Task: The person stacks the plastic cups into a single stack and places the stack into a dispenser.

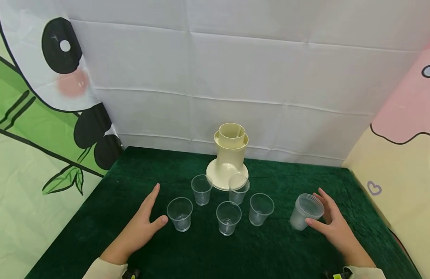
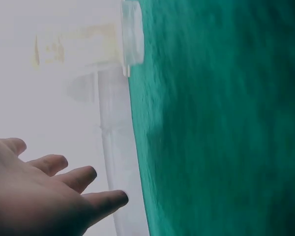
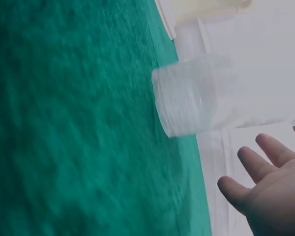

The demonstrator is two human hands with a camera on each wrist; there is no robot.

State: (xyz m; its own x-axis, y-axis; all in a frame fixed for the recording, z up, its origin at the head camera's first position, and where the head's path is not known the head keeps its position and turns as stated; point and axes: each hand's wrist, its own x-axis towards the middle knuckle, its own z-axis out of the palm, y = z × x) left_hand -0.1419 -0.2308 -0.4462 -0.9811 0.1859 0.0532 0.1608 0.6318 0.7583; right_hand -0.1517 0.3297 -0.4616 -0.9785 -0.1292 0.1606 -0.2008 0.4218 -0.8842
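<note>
In the head view, my left hand (image 1: 139, 228) is held over the cloth with fingers spread and nothing in it. Its thumb points toward a clear plastic cup (image 1: 180, 214) just to the right. On the other side, my right hand (image 1: 335, 228) stands around the right of a stack of nested clear cups (image 1: 306, 212), thumb in front and fingers behind. The right wrist view shows those fingers (image 3: 253, 164) extended, with a gap between them and the stack (image 3: 187, 98). More single cups stand upright between the hands, among them one in the front middle (image 1: 228, 218).
A cream-coloured stand (image 1: 230, 159), with a round base and a tube on top, stands behind the cups, partly behind one cup (image 1: 237, 195). Dark green cloth (image 1: 215, 259) covers the table. A white sheet (image 1: 235, 69) hangs at the back, with printed cloth on both sides.
</note>
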